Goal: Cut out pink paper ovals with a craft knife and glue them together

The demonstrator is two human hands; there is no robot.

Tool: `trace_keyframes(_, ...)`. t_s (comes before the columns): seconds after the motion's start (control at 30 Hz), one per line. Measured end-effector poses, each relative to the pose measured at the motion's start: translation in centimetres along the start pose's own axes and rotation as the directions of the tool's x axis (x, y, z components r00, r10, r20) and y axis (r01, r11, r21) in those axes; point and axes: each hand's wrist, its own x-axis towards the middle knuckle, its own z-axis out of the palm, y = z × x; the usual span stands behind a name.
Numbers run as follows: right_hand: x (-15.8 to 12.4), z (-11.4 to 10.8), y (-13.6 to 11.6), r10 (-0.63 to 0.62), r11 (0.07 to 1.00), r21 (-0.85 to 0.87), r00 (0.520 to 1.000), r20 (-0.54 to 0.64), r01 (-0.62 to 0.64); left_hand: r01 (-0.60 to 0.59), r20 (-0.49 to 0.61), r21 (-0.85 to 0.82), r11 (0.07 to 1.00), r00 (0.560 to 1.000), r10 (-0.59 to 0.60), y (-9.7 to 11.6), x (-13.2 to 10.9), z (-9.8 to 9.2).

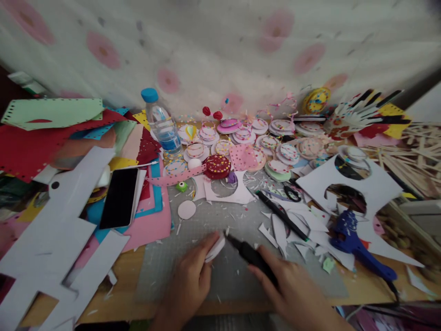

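My left hand (194,271) pinches a small white foam disc (215,250), holding it on edge over the grey cutting mat (156,276). My right hand (287,287) is wrapped round a thick black-handled tool with a narrow dark tip (257,258); its exact kind is unclear. That tip points left and lies close to the disc's upper edge; whether they touch I cannot tell. Beyond the hands, a pale round piece on a thin stick (186,210) lies on the mat. Cut-out white sheet scraps (229,195) lie farther back.
Several decorated round pieces (207,134) crowd the back, beside a water bottle (165,126). At left are a phone (119,197) and coloured foam sheets (151,230). A blue glue gun (361,255), scissors (292,193), a black pen (282,215) and offcuts lie at right.
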Motion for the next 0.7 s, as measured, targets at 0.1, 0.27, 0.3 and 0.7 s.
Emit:
trace_keyframes(0.1,-0.3,0.3,1.4,0.107,0.993,-0.037,0.989,-0.097,-0.111,0.029,-0.029,-0.046,0.999,0.999,-0.031,-0.3,-0.2,0.2)
trace_keyframes(0.27,-1.1,-0.2,0.0,-0.021,0.992,0.121,1.000,-0.012,0.023,0.028,-0.019,-0.015,0.999,0.999,-0.028,-0.2,-0.3,0.4)
trace_keyframes(0.3,-1.1,-0.4,-0.7,-0.045,0.991,0.124,0.999,0.014,0.043,0.022,-0.015,-0.014,1.000,1.000,-0.022,-0.1,-0.3,0.4)
trace_keyframes(0.7,-1.6,-1.8,-3.0,-0.105,0.982,0.169,0.991,0.082,0.090,0.034,0.043,-0.106,0.994,0.999,-0.030,1.2,-1.6,-0.1)
